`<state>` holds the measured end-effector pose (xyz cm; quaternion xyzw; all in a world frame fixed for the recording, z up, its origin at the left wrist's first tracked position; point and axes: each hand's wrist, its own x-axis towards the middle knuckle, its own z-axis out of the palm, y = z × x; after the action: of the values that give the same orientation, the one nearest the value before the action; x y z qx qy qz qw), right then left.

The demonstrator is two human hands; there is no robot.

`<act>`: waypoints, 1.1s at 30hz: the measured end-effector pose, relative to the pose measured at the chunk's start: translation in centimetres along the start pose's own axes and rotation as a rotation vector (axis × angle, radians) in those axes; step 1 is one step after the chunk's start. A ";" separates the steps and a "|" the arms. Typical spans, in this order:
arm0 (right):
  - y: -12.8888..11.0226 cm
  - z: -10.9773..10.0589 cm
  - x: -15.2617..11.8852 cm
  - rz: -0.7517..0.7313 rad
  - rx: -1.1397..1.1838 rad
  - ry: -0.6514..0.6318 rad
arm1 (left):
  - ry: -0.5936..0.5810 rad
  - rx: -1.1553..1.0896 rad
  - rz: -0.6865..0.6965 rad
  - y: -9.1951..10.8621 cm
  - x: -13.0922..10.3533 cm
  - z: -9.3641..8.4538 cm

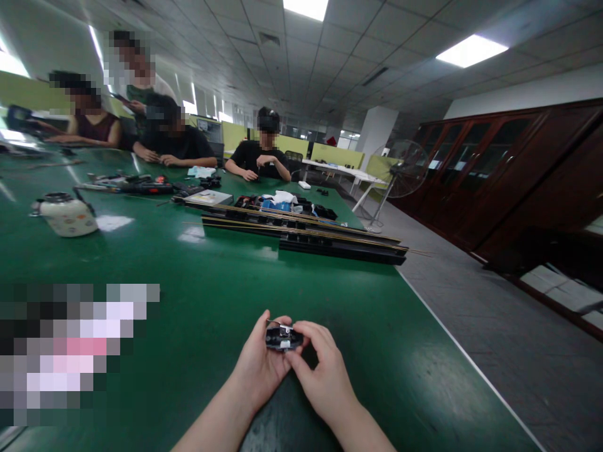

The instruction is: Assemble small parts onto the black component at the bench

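Note:
Between my two hands, just above the front of the green table point(235, 276), is a small black oval part point(283, 339) with silvery metal and pale pieces on its upper face. I cannot tell its exact kind. My left hand point(258, 364) cradles it from the left and below, the thumb along its left end. My right hand point(325, 364) grips the right end with thumb and fingers curled around it. The fingers hide parts of the piece.
Beyond my hands lie long black rails with thin golden rods point(339, 245). A patterned pot point(70, 215) stands at left, and a box of mixed parts point(282, 204) sits farther back. A person in black point(264, 157) works across the table. The table's right edge point(452, 342) borders the floor.

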<state>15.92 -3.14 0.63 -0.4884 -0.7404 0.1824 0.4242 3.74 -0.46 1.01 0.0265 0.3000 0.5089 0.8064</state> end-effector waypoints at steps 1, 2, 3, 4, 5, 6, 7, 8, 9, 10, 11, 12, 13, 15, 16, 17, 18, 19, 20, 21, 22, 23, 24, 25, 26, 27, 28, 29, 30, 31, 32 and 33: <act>0.0 0.0 0.0 -0.001 0.001 0.000 | 0.000 -0.001 -0.002 0.0 0.0 0.0; 0.0 0.0 -0.1 -0.002 0.000 0.001 | 0.002 -0.002 -0.002 0.0 0.0 0.0; 0.1 0.0 -0.1 -0.003 -0.002 0.003 | 0.005 -0.003 -0.002 0.0 0.0 0.0; 0.1 0.0 -0.1 -0.005 -0.005 0.004 | 0.008 -0.004 -0.001 0.0 0.0 -0.1; 0.0 0.0 -0.1 -0.007 -0.007 0.007 | 0.012 -0.004 0.001 0.0 0.0 -0.1; 0.0 0.0 -0.1 -0.009 -0.010 0.009 | 0.014 -0.004 0.001 0.0 0.0 -0.1; 0.0 0.0 -0.1 -0.012 -0.012 0.012 | 0.014 -0.003 0.002 0.0 0.1 -0.2; 0.0 0.0 -0.1 -0.014 -0.014 0.014 | 0.012 -0.003 0.002 0.0 0.1 -0.2; -0.1 0.0 -0.1 -0.016 -0.015 0.015 | 0.009 -0.002 0.001 0.0 0.1 -0.3; -0.1 0.0 -0.1 -0.018 -0.016 0.014 | 0.006 -0.003 0.002 0.0 0.1 -0.3; -0.1 0.0 -0.1 -0.018 -0.015 0.015 | 0.004 -0.004 0.002 0.0 0.2 -0.3; -0.1 0.0 -0.1 -0.018 -0.013 0.015 | 0.004 -0.003 0.003 0.0 0.1 -0.3; -0.1 0.0 -0.1 -0.018 -0.011 0.015 | 0.005 -0.003 0.003 0.0 0.1 -0.3; 0.0 0.0 -0.1 -0.013 -0.009 0.012 | 0.013 0.000 0.004 -0.1 0.0 -0.3; 0.0 0.1 -0.1 -0.008 -0.009 0.008 | 0.016 0.000 0.004 0.0 0.0 -0.3; 0.1 0.1 -0.1 -0.003 -0.010 0.004 | 0.013 0.001 0.005 0.0 -0.1 -0.3; 0.1 0.1 -0.1 0.000 -0.010 -0.002 | 0.004 0.001 0.006 0.0 -0.1 -0.3; 0.1 0.1 -0.1 0.003 -0.010 -0.007 | -0.008 0.001 0.004 0.0 -0.2 -0.3; 0.1 0.1 -0.1 0.005 -0.009 -0.011 | -0.021 0.001 0.003 0.1 -0.3 -0.3; 0.1 0.1 -0.1 0.006 -0.007 -0.013 | -0.032 -0.001 -0.001 0.1 -0.3 -0.3; 0.1 0.1 -0.1 0.007 -0.003 -0.013 | -0.036 -0.003 -0.004 0.1 -0.4 -0.3; 0.1 0.1 -0.1 0.007 0.002 -0.013 | -0.037 -0.006 -0.006 0.1 -0.5 -0.2; 0.1 0.1 -0.1 0.007 0.007 -0.012 | -0.032 -0.010 -0.007 0.2 -0.5 -0.2; 0.1 0.1 -0.1 0.007 0.012 -0.010 | -0.026 -0.014 -0.008 0.2 -0.5 -0.1; 0.0 0.1 -0.1 0.006 0.017 -0.011 | -0.019 -0.017 -0.009 0.2 -0.5 -0.1; 0.0 0.1 -0.1 0.005 0.022 -0.014 | -0.012 -0.018 -0.010 0.2 -0.5 0.0; 0.0 0.0 -0.1 0.002 0.026 -0.018 | -0.007 -0.020 -0.011 0.2 -0.5 0.0; 0.0 0.1 -0.1 0.000 0.028 -0.022 | -0.004 -0.020 -0.013 0.2 -0.4 0.0; 0.0 0.1 -0.1 -0.003 0.029 -0.023 | -0.003 -0.021 -0.015 0.2 -0.4 0.0; 0.0 0.1 -0.1 -0.006 0.028 -0.022 | -0.006 -0.022 -0.016 0.1 -0.4 -0.1; 0.0 0.1 -0.1 -0.009 0.025 -0.017 | -0.010 -0.023 -0.016 0.1 -0.3 -0.1; 0.1 0.1 -0.1 -0.012 0.022 -0.011 | -0.015 -0.025 -0.015 0.1 -0.3 -0.2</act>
<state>15.91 -3.20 0.47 -0.4783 -0.7435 0.1909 0.4267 3.47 -0.71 1.06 0.0182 0.2877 0.5061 0.8129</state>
